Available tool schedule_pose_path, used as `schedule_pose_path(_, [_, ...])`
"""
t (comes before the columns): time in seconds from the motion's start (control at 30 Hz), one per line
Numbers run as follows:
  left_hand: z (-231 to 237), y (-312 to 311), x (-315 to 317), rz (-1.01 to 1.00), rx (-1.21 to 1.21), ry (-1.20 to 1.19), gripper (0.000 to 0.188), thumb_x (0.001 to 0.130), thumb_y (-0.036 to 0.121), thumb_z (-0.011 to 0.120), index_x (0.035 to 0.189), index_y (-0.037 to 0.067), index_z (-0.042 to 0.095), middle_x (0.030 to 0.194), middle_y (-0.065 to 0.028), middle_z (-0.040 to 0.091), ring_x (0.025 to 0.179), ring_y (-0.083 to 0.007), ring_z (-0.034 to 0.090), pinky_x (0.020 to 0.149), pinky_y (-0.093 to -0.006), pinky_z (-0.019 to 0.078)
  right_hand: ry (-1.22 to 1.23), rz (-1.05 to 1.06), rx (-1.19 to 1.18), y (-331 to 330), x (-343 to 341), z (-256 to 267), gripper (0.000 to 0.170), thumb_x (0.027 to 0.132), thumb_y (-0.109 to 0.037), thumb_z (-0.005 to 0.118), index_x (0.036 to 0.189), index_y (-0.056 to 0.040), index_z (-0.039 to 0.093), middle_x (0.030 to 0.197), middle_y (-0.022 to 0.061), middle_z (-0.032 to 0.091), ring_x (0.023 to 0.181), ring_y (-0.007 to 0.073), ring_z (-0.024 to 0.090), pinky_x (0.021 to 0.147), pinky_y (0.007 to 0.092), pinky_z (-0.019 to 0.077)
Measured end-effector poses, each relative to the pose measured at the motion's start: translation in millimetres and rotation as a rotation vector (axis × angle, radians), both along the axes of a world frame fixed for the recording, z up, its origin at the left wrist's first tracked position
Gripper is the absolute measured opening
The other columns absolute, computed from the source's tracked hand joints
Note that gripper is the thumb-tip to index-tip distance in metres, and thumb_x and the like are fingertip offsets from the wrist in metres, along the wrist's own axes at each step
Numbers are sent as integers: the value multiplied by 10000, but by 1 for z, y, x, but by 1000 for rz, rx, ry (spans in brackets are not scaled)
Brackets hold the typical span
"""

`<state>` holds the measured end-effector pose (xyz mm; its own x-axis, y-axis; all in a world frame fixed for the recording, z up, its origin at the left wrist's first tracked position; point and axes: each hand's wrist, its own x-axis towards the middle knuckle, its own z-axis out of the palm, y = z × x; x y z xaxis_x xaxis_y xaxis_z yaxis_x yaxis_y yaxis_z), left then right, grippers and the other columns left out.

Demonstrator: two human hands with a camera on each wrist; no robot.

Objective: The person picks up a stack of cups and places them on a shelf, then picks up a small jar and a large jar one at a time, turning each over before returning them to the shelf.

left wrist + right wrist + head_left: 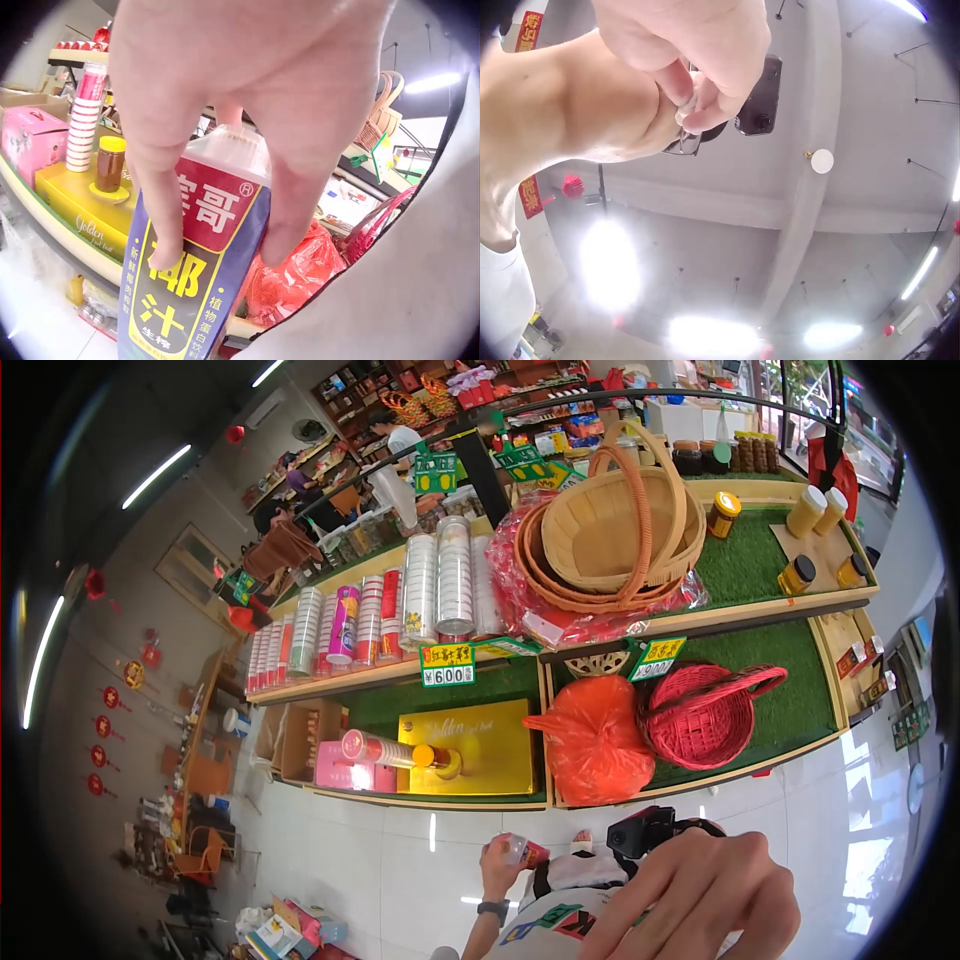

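Bottle (187,274) gripped by left hand (251,67); right hand (700,895) curled.

Built of pale wood in two levels, with green turf (745,565) laid over both. Carries on the upper shelf (755,615) a row of tubes (453,575), crumpled red wrap (512,585) beneath nested baskets (605,545), and, toward the right end, some jars (724,515). Holds on the lower shelf (740,768) a brown carton (312,745), a pink box (340,775) and a gold box (490,750), then, past an upright divider (547,735), a knotted orange bag (600,745) beside a red basket (695,720).
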<state>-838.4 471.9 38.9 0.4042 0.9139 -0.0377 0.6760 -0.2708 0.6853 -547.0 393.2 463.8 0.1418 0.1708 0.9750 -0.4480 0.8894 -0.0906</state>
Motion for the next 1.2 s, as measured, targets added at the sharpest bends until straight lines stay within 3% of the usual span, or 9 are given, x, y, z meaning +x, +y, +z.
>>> schedule_pose_path(0.33, [10, -35, 48, -35, -13, 69, 642, 605, 102, 850, 1205, 144, 625, 1107, -136, 689, 1086, -391, 593, 940, -455, 514, 50, 19, -64, -53, 33, 3, 48, 876, 34, 710, 864, 35, 664, 836, 280, 730, 678, 307, 747, 590, 376, 599])
schedule_pose_path(0.43, [25, -49, 77, -34, -68, 18, 647, 609, 101, 847, 1216, 149, 628, 1116, -138, 687, 1090, -389, 594, 942, -455, 515, 431, -242, 230, -37, 18, -2, 44, 872, 27, 708, 869, 54, 673, 830, 286, 727, 669, 320, 744, 582, 373, 595])
schedule_pose_path(0.5, [18, -54, 89, -127, -43, 13, 657, 612, 101, 846, 1229, 142, 625, 1124, -141, 683, 1100, -387, 592, 953, -451, 511, 419, -295, 251, -53, 29, -6, 50, 876, 21, 702, 868, 62, 674, 827, 289, 725, 668, 328, 743, 575, 367, 591])
schedule_pose_path(0.63, [6, -66, 120, -286, 52, -18, 691, 591, 141, 885, 1232, 136, 628, 1171, -156, 668, 1075, -388, 614, 964, -454, 511, -31, -205, -28, -134, 84, -14, 59, 879, 12, 699, 876, 64, 672, 813, 293, 722, 661, 336, 743, 557, 355, 582])
schedule_pose_path(0.73, [12, -78, 148, -372, 38, -22, 649, 628, 83, 821, 1244, 114, 619, 1152, -146, 673, 1137, -379, 581, 1003, -445, 484, 413, -390, 218, -133, 62, -12, 83, 932, -20, 654, 918, 55, 686, 839, 277, 717, 668, 316, 728, 565, 338, 565])
schedule_pose_path(0.8, [27, -90, 169, -414, -2, -3, 636, 634, 76, 807, 1241, 118, 622, 1163, -148, 667, 1138, -378, 579, 1002, -449, 482, 538, -561, 135, -145, 67, -28, 96, 950, -22, 593, 988, 38, 659, 881, 226, 699, 710, 280, 705, 620, 325, 551])
schedule_pose_path(0.9, [45, -109, 198, -514, -32, -74, 620, 639, 73, 792, 1235, 122, 628, 1178, -154, 657, 1142, -377, 574, 1002, -452, 480, 251, -784, -499, -224, 130, -97, 229, 924, 19, 484, 1141, -2, 557, 957, 101, 648, 821, 202, 659, 763, 308, 532])
schedule_pose_path(1.0, [41, -129, 228, -598, -19, -36, 607, 645, 65, 773, 1234, 117, 634, 1206, -168, 639, 1153, -380, 566, 1012, -453, 473, 469, -875, -948, -241, 156, -137, 465, 848, 122, 500, 1291, -9, 556, 1004, 71, 677, 908, 162, 651, 850, 289, 511])
schedule_pose_path(1.2, [46, -170, 278, -728, -22, -76, 596, 658, 22, 734, 1241, 97, 632, 1202, -177, 615, 1164, -392, 556, 1020, -444, 466, 751, -786, -1375, -290, 164, -313, 155, 863, 79, 526, 912, 0, 649, 895, 49, 653, 820, 137, 614, 719, 262, 482])
